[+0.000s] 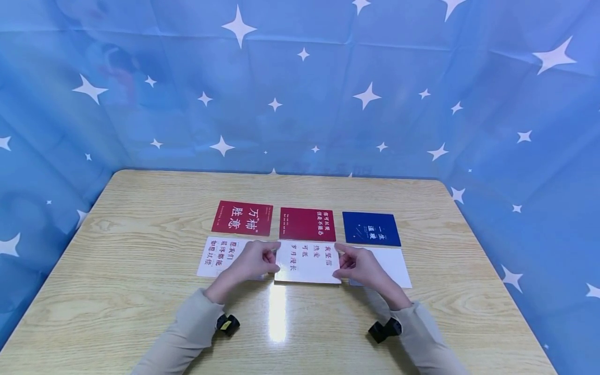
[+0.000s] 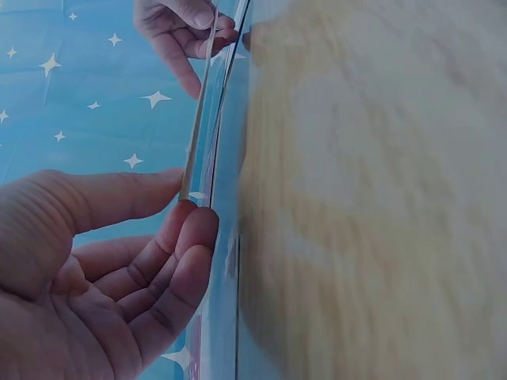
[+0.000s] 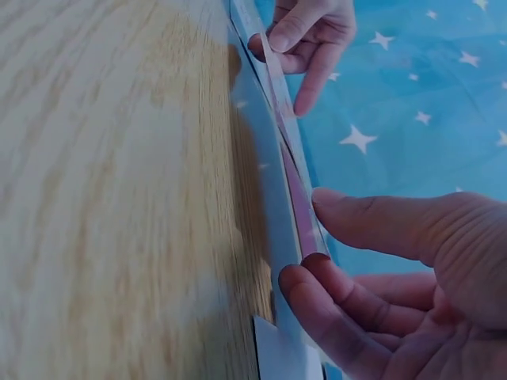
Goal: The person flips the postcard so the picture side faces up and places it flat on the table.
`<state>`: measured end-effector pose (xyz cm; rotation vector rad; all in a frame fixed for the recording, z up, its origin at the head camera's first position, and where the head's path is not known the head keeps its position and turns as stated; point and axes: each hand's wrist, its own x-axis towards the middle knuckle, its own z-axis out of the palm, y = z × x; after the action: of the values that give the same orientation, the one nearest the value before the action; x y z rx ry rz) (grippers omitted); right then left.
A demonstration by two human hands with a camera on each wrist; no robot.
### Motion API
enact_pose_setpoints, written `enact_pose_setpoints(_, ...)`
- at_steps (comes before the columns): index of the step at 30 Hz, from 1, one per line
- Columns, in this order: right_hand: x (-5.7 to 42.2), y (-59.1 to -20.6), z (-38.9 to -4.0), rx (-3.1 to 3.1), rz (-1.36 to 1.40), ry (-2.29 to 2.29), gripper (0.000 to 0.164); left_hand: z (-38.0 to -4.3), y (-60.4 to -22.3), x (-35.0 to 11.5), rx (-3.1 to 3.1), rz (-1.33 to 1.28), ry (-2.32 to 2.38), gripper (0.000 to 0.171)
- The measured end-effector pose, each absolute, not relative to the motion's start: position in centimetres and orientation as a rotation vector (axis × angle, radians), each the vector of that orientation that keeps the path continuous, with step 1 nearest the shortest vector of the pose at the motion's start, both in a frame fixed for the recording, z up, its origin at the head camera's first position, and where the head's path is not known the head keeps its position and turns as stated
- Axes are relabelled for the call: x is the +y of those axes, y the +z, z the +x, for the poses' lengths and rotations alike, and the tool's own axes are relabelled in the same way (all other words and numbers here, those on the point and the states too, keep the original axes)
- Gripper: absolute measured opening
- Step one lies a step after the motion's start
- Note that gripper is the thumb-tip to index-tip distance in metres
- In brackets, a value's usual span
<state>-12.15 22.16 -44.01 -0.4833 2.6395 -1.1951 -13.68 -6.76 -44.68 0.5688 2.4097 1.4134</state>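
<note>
A white card [image 1: 307, 268] with dark lettering lies lengthwise between both hands, at the front middle of a group of cards. My left hand [image 1: 255, 259] pinches its left edge, thumb on top and fingertips below. At the opposite edge my right hand [image 1: 361, 264] grips the same card with thumb and fingers. Seen edge-on in the left wrist view, the card [image 2: 198, 131] stands a little off the tabletop. The right wrist view shows the right thumb [image 3: 380, 226] on its upper face.
Behind are a bright red card [image 1: 244, 219], a dark red card [image 1: 307, 226] and a blue card [image 1: 361, 229]. A lettered white card [image 1: 208, 265] lies partly under the left hand, another white card [image 1: 396, 265] beside the right. All rest on a wooden table [image 1: 154, 250] before a starry blue curtain [image 1: 304, 104].
</note>
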Motion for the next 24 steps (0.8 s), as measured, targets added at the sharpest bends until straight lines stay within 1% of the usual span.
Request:
enact_pose_setpoints(11,21.5,-43.8,-12.3,2.624,-0.398,-1.097,0.064,-13.6,-44.8,-6.2,2.432,0.476,1.313,0.054)
enact_pose_setpoints(13,21.4,-43.7,-12.4,2.618,-0.391,-1.087,0.063,-13.6,-44.7,-6.1,2.43,0.47,1.313,0.039)
enact_pose_setpoints(15,21.3,-43.6,-12.6,2.609,-0.396,-1.073,0.062,-13.6,-44.6,-6.0,2.441,0.482,1.311,0.013)
enact_pose_setpoints(16,21.2,-43.5,-12.6,2.607,-0.399,-1.065,0.062,-13.7,-44.6,-6.0,2.449,0.49,1.309,0.01)
enact_pose_setpoints(18,21.0,-43.4,-12.7,2.601,-0.383,-1.051,0.061,-13.7,-44.6,-5.8,2.474,0.521,1.293,0.033)
enact_pose_setpoints(19,21.0,-43.3,-12.7,2.599,-0.372,-1.04,0.061,-13.8,-44.6,-5.8,2.489,0.533,1.281,0.041)
enact_pose_setpoints(21,20.8,-43.2,-12.8,2.594,-0.335,-1.014,0.061,-13.8,-44.6,-5.6,2.515,0.548,1.265,0.048)
enact_pose_setpoints(24,20.6,-43.2,-13.0,2.598,-0.284,-0.971,0.06,-13.9,-44.5,-5.3,2.55,0.545,1.221,0.05)
